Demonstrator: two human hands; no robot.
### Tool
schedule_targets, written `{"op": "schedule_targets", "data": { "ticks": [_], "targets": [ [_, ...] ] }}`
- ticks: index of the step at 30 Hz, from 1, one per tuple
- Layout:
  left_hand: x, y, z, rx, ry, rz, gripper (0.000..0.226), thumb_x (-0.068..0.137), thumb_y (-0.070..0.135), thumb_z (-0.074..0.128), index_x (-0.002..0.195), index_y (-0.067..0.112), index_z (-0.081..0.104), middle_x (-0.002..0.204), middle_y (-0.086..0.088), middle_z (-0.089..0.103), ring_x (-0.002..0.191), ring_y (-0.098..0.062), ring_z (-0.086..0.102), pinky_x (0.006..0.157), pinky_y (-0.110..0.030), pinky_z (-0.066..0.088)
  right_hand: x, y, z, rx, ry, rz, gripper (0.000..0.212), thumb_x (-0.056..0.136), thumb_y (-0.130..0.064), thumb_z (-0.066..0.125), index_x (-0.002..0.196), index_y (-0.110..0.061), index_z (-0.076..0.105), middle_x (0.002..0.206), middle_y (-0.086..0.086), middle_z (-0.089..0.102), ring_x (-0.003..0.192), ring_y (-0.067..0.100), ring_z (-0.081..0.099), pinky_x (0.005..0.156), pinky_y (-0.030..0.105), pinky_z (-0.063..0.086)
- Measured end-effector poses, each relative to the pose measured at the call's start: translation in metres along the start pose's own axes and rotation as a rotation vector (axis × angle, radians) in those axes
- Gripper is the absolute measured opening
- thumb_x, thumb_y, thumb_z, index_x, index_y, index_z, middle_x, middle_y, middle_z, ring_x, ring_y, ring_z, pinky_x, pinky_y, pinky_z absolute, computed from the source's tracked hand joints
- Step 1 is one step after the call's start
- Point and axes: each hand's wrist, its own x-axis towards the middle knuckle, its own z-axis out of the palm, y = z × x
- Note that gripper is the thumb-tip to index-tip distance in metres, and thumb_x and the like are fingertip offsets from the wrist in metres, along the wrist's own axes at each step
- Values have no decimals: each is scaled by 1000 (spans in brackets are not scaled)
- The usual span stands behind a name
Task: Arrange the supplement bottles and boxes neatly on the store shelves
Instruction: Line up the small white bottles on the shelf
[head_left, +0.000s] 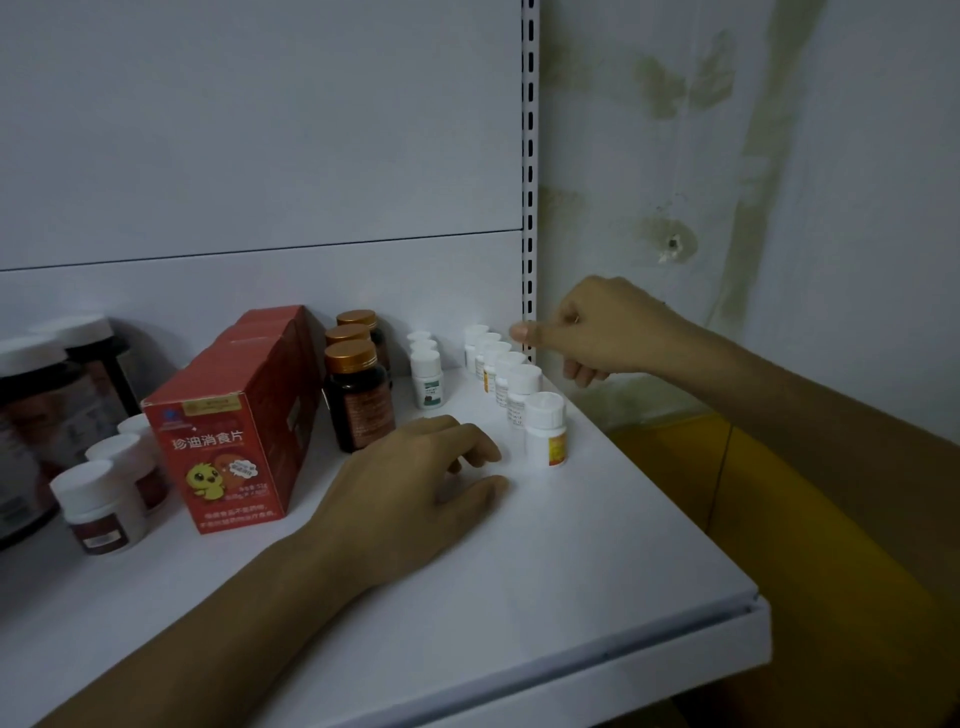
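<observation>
On the smooth white metal shelf (571, 597), cylindrical white plastic bottles (524, 387) file at centre right beside gold-capped amber bottles (358, 400) and red cardboard boxes (234, 441), left hand (410, 488) resting relaxed, right hand (602, 332) curled, empty.

Both arms bare, wrist to frame edge. left hand (415, 478): bare, fingers (480, 441) unadorned, bare forearm visible down to lower-left corner. right hand (587, 332): bare, short pale thumbnail visible; tiny glinting speck on one knuckle, possibly thin ring, too small to tell. Dim light, fine detail soft.
</observation>
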Motion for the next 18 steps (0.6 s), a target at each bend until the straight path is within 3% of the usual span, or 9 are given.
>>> {"op": "schedule_targets", "data": {
  "ticks": [3, 6, 9, 18],
  "targets": [
    [1, -1, -1, -8, 25, -15, 25, 86, 53, 53, 107, 39, 61, 90, 26, 51, 81, 6, 52, 74, -30, 51, -27, -3, -8, 3, -44, -34, 60, 75, -69, 57, 72, -10, 65, 65, 1, 71, 56, 12, 69, 58, 22, 52],
    [2, 0, -2, 13, 20, -25, 28, 86, 54, 52, 108, 40, 60, 92, 24, 51, 79, 8, 51, 73, -27, 50, -41, -3, -2, -38, -168, -76, 45, 72, -56, 72, 80, -12, 70, 66, -3, 71, 55, 7, 68, 51, 15, 49],
    [2, 1, -3, 27, 10, -40, 27, 86, 54, 51, 108, 40, 60, 94, 24, 51, 74, 11, 48, 71, -23, 47, -35, 2, 6, -20, -127, -94, 36, 74, -45, 76, 86, -11, 72, 68, -3, 72, 56, 6, 68, 46, 10, 46],
    [5, -3, -8, 63, 23, -84, 29, 88, 53, 48, 110, 38, 60, 102, 20, 61, 85, 1, 57, 73, -27, 51, -26, 0, 6, -76, -69, -103, 46, 71, -51, 75, 92, -10, 72, 60, -10, 61, 65, 11, 66, 59, 23, 46]
  ]
}}
